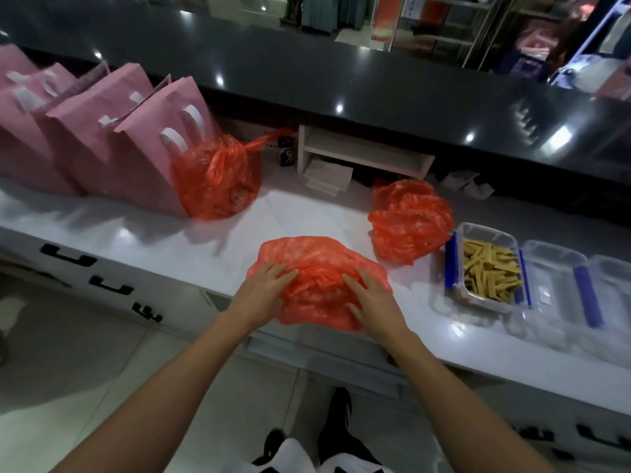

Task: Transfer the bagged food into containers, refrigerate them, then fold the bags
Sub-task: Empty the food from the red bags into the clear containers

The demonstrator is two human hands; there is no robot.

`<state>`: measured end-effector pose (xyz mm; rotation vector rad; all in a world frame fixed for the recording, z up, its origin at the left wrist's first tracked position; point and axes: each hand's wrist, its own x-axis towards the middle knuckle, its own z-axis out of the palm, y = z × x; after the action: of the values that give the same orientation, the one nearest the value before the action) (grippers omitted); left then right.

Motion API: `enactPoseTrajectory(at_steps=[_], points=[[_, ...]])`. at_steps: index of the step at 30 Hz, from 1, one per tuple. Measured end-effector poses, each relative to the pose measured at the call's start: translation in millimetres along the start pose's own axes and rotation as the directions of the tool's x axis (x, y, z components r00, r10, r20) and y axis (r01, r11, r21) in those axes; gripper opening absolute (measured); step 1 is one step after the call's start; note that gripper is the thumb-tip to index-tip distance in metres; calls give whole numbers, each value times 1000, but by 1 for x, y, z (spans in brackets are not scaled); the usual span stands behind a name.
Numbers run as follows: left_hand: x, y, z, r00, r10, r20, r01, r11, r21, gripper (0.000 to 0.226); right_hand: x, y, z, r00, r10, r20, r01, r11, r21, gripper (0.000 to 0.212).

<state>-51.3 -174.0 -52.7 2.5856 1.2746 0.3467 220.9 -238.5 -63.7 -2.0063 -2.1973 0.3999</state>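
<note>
- A white counter (239, 233) is seen below a raised black ledge (341, 80).
- A flattened red bag (317, 257) is spread at the counter's near edge.
- The bag is pressed down by the left hand (263, 285) and the right hand (374, 302), both laid flat with fingers straight.
- A crumpled red bag (409, 220) is found beyond, beside a clear container (486, 268) filled with yellow sticks.
- A tied full red bag (218, 179) is placed against pink paper bags (102, 131).
</note>
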Motion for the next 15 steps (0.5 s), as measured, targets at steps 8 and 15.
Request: enactPoseTrajectory(at_steps=[8,15], points=[[7,40,-29,962,-41,-270,-34,964,-264,37,-36,-23,-40,946,41,-321,36,972,233,30],[33,117,-49,947,48,-318,-179,900,-397,38,-88,11,-89,849,175,-498,-11,949,316,30]])
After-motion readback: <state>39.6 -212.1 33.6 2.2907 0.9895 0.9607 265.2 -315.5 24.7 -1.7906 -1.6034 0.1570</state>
